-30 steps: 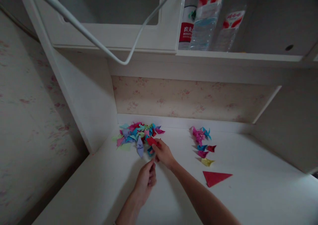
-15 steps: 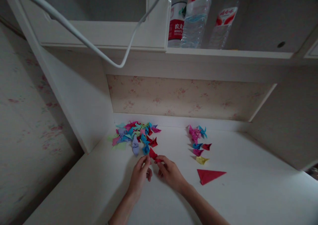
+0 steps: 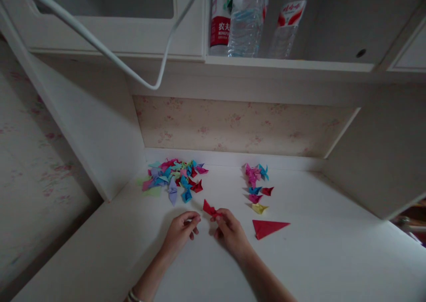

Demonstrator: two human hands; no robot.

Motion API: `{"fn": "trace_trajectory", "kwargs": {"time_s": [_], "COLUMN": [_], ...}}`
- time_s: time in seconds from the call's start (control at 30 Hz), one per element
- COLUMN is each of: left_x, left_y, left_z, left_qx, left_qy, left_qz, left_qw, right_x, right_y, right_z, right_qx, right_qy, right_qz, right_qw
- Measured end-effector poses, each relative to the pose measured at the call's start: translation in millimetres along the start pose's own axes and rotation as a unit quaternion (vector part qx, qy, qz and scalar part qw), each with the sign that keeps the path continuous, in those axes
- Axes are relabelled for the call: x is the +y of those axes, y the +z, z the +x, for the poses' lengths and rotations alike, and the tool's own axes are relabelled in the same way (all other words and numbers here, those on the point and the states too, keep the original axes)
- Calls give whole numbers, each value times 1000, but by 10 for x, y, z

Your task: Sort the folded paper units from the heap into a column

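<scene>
The right hand [image 3: 233, 234] holds a small folded red paper [image 3: 209, 208] between thumb and fingers. The left hand [image 3: 180, 232] is near it, fingers curled, not touching this paper. On the white table [image 3: 206, 275], a colourful paper pile [image 3: 172, 190] lies behind the left hand, and a red paper triangle [image 3: 269, 228] lies to the right. Above, plastic bottles [image 3: 245, 31] stand on a shelf [image 3: 293, 64]

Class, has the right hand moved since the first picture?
Yes: judged against the red triangle, the right hand has moved rightward and towards the person.
</scene>
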State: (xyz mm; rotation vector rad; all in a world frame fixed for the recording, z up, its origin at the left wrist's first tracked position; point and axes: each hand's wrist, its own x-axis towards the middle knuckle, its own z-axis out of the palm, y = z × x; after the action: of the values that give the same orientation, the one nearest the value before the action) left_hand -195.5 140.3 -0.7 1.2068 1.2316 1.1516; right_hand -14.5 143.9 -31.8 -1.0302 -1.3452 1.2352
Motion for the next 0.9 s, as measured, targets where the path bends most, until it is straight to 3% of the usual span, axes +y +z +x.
{"fn": "trace_trajectory", "kwargs": {"time_s": [0.27,0.6,0.9], "left_x": [-1,-61,-159], "left_y": [12,-5,-17], "left_z": [-12,5,48], "left_qx": [-14,-35,-25], "left_qy": [9,20,7], "left_qz": [1,26,63], "left_qw": [1000,999,998], "right_x": [-56,-23,17], "right_y": [-7,-11,-29], "right_z": [-56,-29,13], "right_qx": [-77,-19,-11], "right_qy": [-27,-7,21], "right_qz": [-34,-3,0], "right_qw": [996,1000,1000]}}
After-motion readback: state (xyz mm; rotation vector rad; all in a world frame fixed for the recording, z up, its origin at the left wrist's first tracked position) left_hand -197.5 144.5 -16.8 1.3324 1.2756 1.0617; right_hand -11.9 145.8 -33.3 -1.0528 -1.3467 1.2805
